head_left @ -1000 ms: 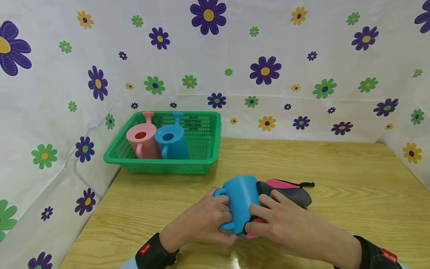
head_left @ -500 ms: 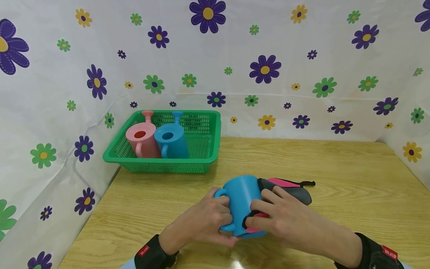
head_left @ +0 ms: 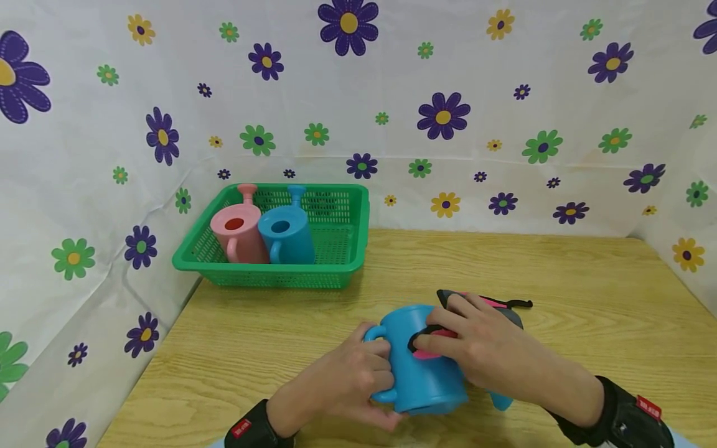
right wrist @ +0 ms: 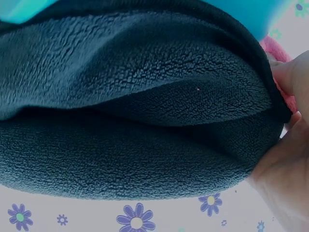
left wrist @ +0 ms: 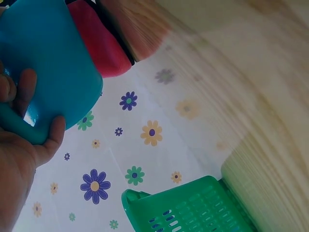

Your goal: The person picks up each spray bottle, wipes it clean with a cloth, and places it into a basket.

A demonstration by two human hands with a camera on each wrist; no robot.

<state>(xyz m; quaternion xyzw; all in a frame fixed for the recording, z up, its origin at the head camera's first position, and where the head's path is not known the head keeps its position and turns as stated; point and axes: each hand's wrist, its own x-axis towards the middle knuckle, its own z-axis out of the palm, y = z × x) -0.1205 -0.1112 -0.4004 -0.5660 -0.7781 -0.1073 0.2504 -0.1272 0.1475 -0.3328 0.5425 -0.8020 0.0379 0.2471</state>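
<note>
My left hand (head_left: 358,379) grips the handle of a blue watering can (head_left: 422,389), which is held tilted over the near part of the table. The can's spout (head_left: 501,400) pokes out below my right wrist. With bent fingers, my right hand (head_left: 484,345) holds a pink and grey cloth (head_left: 428,356) with black edging against the can's side. A black loop (head_left: 518,304) sticks out from the cloth's far end. Up close in the right wrist view, the fuzzy grey side of the cloth (right wrist: 145,150) hangs in folds. The left wrist view shows the can (left wrist: 53,63) beside the cloth's pink side (left wrist: 101,43).
At the back left of the wooden table (head_left: 560,274) sits a green basket (head_left: 280,277). Inside it stand a pink watering can (head_left: 246,239) and another blue watering can (head_left: 297,239). A white flower-print sheet (head_left: 392,81) hangs behind and along the sides.
The blue watering can has tipped and shifted slightly right and nearer, so its spout now shows. My right hand has moved the cloth up along the can's side. The basket stays put.
</note>
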